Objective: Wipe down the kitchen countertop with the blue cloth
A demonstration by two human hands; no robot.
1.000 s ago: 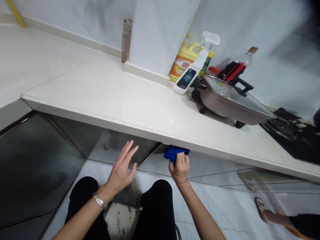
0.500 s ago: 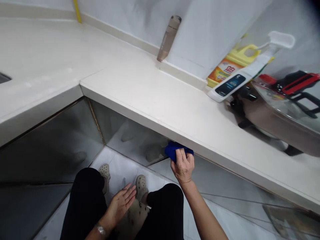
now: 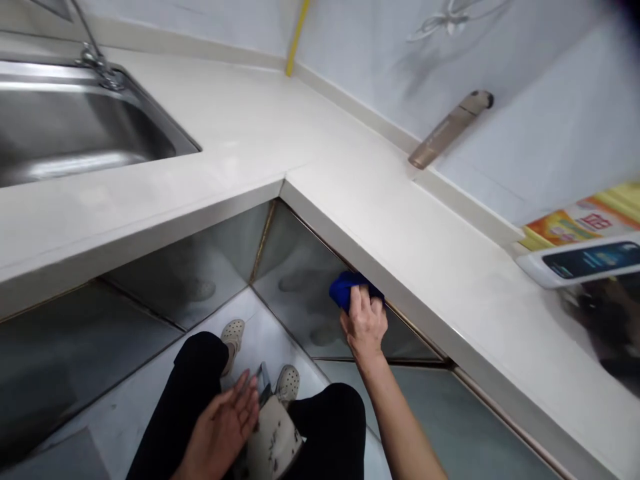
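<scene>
A blue cloth [image 3: 343, 289] is bunched under the fingers of my right hand [image 3: 367, 325]. That hand presses it against the top of a glossy grey cabinet door [image 3: 300, 267], just below the edge of the white countertop [image 3: 345, 187]. Low over my lap, my left hand [image 3: 226, 421] is palm up with its fingers stretched out, holding nothing. The cloth's far side is hidden by my fingers and the counter's edge.
A steel sink [image 3: 185, 137] with a tap [image 3: 103, 70] lies at the left. Against the wall stand a brown bottle [image 3: 450, 130], a yellow detergent jug [image 3: 575, 223] and a white spray bottle [image 3: 590, 260]. My knees and clogs [image 3: 288, 383] are below the counter.
The view has swung left, bringing the sink into sight. My right hand with the cloth is now nearer the cabinet corner. My left hand has drawn slightly back.
</scene>
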